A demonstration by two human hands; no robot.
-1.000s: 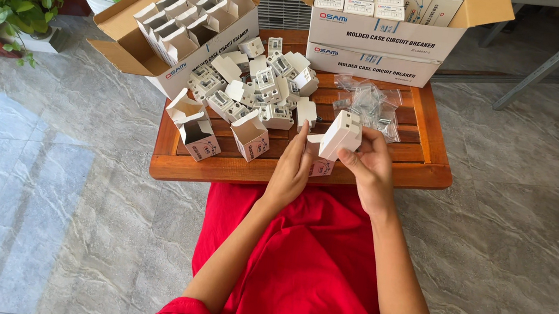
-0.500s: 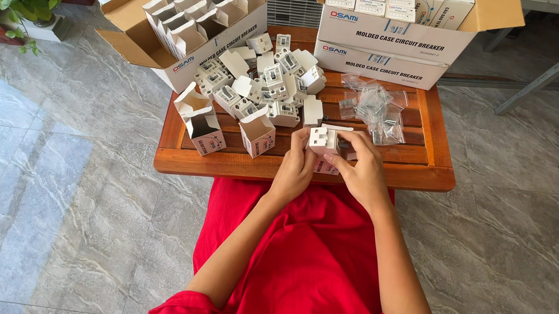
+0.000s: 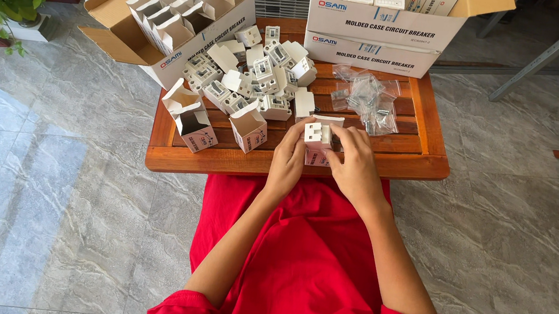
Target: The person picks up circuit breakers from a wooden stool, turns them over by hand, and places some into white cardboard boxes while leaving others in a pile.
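1. Head view: both hands met over the near edge of a low wooden tray table (image 3: 421,164). The left hand (image 3: 288,157) and the right hand (image 3: 353,165) had their fingers closed around a small white breaker unit (image 3: 316,133), which sat in the mouth of a small white carton (image 3: 315,156) held between the palms.
2. Just left of the hands, two open small cartons (image 3: 249,128) stood on the tray, flaps up.
3. Behind them lay a loose pile of white breaker units (image 3: 261,77), and to the right a heap of clear plastic bags (image 3: 368,100).
4. At the far left, a tilted cardboard box (image 3: 168,23) held rows of open cartons; another large box (image 3: 381,20) stood at the far edge.
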